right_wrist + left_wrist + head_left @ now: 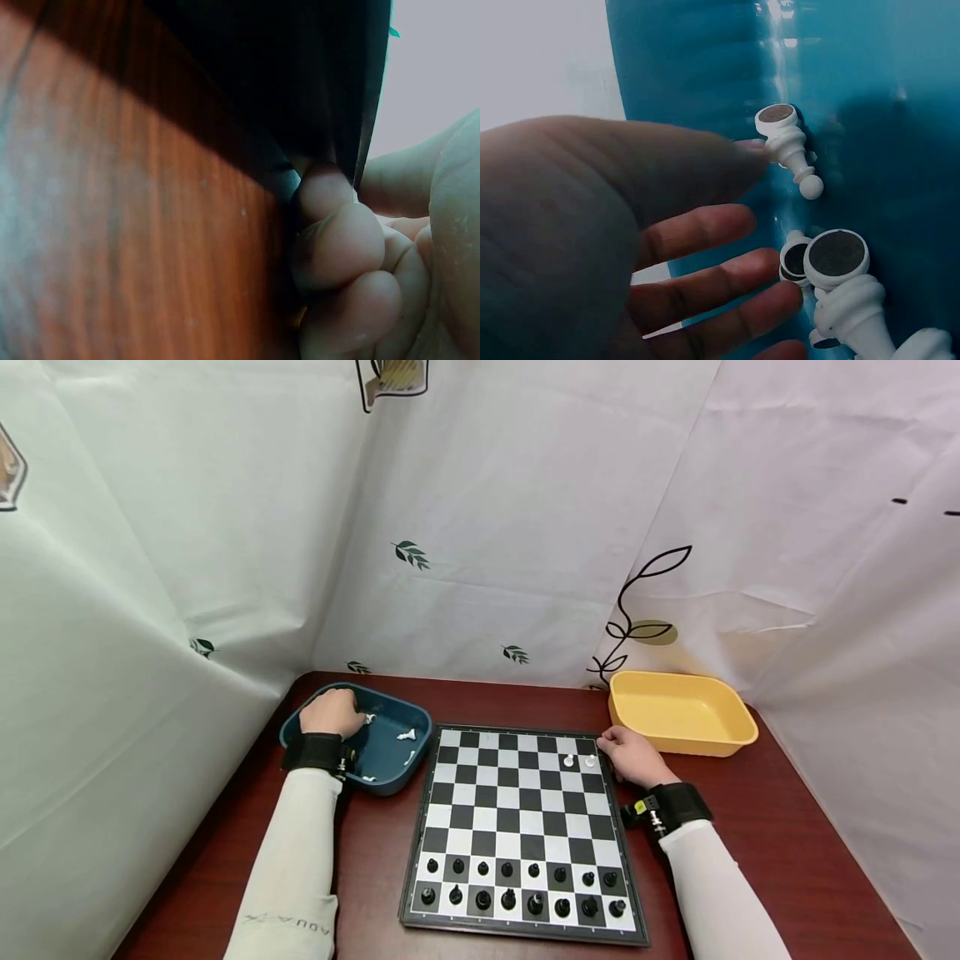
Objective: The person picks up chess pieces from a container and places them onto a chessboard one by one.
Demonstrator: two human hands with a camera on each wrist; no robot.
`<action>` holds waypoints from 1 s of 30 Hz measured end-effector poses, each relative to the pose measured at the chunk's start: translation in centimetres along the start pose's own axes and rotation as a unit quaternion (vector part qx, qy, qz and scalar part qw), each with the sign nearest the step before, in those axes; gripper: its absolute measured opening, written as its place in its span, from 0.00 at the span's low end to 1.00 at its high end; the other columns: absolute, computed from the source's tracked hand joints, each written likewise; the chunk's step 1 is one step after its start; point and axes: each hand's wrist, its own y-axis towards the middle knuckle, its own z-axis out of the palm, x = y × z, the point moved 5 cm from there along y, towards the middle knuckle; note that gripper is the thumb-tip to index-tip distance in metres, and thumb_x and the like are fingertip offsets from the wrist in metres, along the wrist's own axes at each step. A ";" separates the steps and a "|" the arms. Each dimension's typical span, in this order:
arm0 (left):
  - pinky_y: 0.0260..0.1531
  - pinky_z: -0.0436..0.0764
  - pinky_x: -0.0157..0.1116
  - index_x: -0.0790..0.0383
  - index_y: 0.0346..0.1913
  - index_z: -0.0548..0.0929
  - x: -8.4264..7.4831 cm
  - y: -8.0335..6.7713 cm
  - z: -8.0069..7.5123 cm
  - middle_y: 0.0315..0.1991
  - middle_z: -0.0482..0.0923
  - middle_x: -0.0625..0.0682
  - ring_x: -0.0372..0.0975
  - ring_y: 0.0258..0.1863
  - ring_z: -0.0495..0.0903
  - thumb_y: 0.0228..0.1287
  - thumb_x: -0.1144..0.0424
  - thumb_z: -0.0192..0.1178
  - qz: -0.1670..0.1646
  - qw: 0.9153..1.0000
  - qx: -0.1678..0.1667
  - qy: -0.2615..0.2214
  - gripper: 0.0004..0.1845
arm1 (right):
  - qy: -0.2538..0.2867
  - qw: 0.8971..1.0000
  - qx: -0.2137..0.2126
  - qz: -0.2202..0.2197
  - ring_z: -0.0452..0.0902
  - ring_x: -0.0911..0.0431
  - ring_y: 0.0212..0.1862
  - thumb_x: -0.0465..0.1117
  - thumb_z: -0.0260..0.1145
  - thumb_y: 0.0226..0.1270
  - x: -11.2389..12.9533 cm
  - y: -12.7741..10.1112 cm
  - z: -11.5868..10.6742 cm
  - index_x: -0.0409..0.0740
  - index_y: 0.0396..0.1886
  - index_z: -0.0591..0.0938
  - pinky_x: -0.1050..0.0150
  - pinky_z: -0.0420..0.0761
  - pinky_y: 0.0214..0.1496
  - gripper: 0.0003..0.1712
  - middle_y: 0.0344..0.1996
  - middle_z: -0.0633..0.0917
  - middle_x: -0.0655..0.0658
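My left hand [333, 710] is inside the blue tray [386, 745] at the back left. In the left wrist view its fingers [697, 292] lie loosely spread and the thumb tip touches a white pawn [789, 148] lying on the tray floor [855, 75]. More white pieces [838, 264] lie just beyond the fingertips. My right hand [633, 758] rests at the far right edge of the chessboard [525, 810], beside two white pieces [579, 761] standing on it. Its fingers [337, 240] are curled against the board's edge [315, 90]; nothing shows in them.
Black pieces [521, 887] fill the two nearest rows of the board. An empty yellow tray [678, 710] stands at the back right, just behind my right hand. The brown table [757, 843] is hemmed in by white sheeting on three sides.
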 end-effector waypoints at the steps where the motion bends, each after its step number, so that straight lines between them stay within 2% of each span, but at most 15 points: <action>1: 0.29 0.72 0.47 0.56 0.23 0.74 0.0 0.0 0.1 0.24 0.71 0.53 0.48 0.26 0.74 0.73 0.58 0.70 -0.003 1.000 0.010 0.001 0.20 | 0.000 1.000 0.000 0.000 0.79 0.51 0.20 0.45 0.59 0.89 0.0 0.0 0.0 0.32 0.59 0.81 0.55 0.78 0.32 0.19 0.20 0.80 0.45; 3: 0.30 0.73 0.48 0.56 0.24 0.75 0.1 0.0 0.4 0.27 0.72 0.54 0.48 0.29 0.75 0.72 0.58 0.72 -0.006 1.000 0.024 0.002 0.19 | 0.000 1.000 0.000 0.001 0.79 0.51 0.20 0.45 0.59 0.89 0.0 0.0 0.0 0.32 0.59 0.81 0.55 0.78 0.32 0.19 0.20 0.80 0.45; 7: 0.28 0.71 0.46 0.55 0.20 0.75 0.1 0.0 0.8 0.23 0.69 0.52 0.47 0.27 0.73 0.70 0.62 0.72 -0.006 0.999 0.045 -0.003 0.21 | 0.003 1.000 0.001 0.001 0.79 0.51 0.20 0.45 0.59 0.89 0.1 -0.1 0.0 0.31 0.59 0.81 0.55 0.79 0.32 0.19 0.20 0.79 0.45; 13: 0.28 0.73 0.46 0.56 0.21 0.81 0.0 -0.2 0.7 0.20 0.74 0.49 0.45 0.25 0.73 0.70 0.66 0.72 0.001 0.999 0.053 -0.011 0.18 | 0.001 1.000 0.001 0.000 0.79 0.51 0.20 0.46 0.59 0.89 0.0 -0.1 0.0 0.32 0.59 0.81 0.55 0.78 0.33 0.19 0.19 0.79 0.45; 16: 0.26 0.71 0.45 0.54 0.17 0.76 -0.1 -0.3 0.8 0.17 0.68 0.47 0.44 0.22 0.70 0.72 0.66 0.71 0.006 0.998 0.060 -0.017 0.23 | -0.003 1.000 -0.001 -0.001 0.79 0.51 0.20 0.46 0.59 0.89 0.1 -0.1 -0.1 0.32 0.59 0.81 0.55 0.78 0.34 0.19 0.19 0.79 0.45; 19: 0.24 0.65 0.43 0.51 0.13 0.68 -0.1 -0.2 0.8 0.15 0.59 0.46 0.42 0.19 0.61 0.72 0.68 0.67 0.012 0.998 0.064 -0.022 0.28 | -0.003 1.000 -0.001 0.001 0.79 0.51 0.20 0.46 0.58 0.89 0.0 0.1 -0.1 0.33 0.58 0.81 0.55 0.79 0.32 0.19 0.19 0.79 0.45; 23: 0.22 0.59 0.40 0.49 0.13 0.64 -0.1 -0.3 0.7 0.15 0.54 0.45 0.40 0.18 0.53 0.72 0.70 0.60 0.013 0.998 0.062 -0.027 0.29 | -0.001 1.000 -0.001 0.003 0.79 0.51 0.20 0.46 0.57 0.89 -0.1 0.2 -0.1 0.34 0.57 0.81 0.55 0.79 0.31 0.18 0.19 0.80 0.45; 30: 0.21 0.60 0.40 0.49 0.13 0.64 -0.1 -0.3 0.4 0.15 0.55 0.45 0.40 0.17 0.56 0.69 0.69 0.62 0.009 0.998 0.057 -0.031 0.28 | 0.003 1.000 0.001 0.002 0.79 0.50 0.20 0.45 0.58 0.89 -0.3 0.3 0.0 0.34 0.57 0.81 0.55 0.79 0.30 0.18 0.20 0.80 0.44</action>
